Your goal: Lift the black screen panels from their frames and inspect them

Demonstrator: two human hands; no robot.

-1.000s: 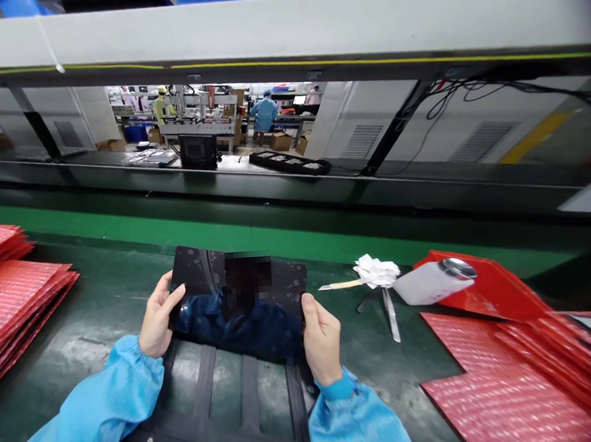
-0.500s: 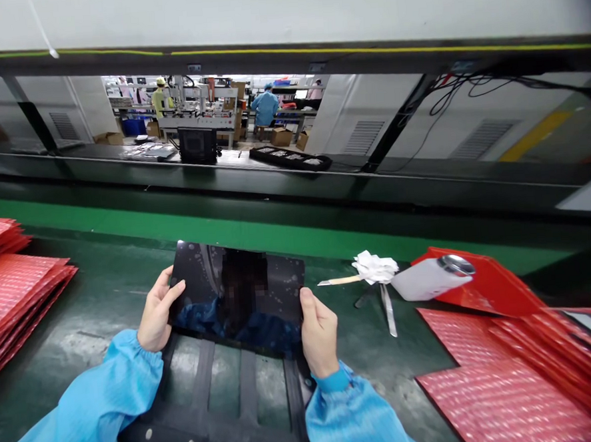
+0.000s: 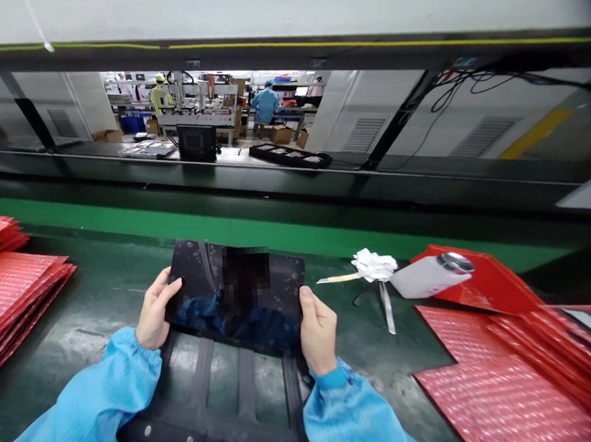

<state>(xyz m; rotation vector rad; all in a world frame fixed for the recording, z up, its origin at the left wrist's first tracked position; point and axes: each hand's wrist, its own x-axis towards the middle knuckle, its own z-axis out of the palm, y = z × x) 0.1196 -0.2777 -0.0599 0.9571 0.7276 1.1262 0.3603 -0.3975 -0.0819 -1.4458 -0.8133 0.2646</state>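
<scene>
A glossy black panel (image 3: 199,280), speckled with droplets and reflecting my blue sleeves, is tilted up in front of me. My left hand (image 3: 154,316) grips its left edge with the thumb on the face. My right hand (image 3: 317,333) is closed on its lower right corner, thumb up along the edge. Beneath the panel lies a black slotted fixture frame (image 3: 226,398) on the dark green work surface (image 3: 100,306).
Stacks of red bubble-wrap bags lie at the left (image 3: 14,291) and at the right (image 3: 510,381). A white cylinder with a metal end (image 3: 429,276), a crumpled white cloth (image 3: 376,266) and a thin stick (image 3: 336,279) lie right of the panel. People work in the far background.
The panel has shifted slightly toward me and to the left, both hands keeping their grip; otherwise the view has only tilted a little.
</scene>
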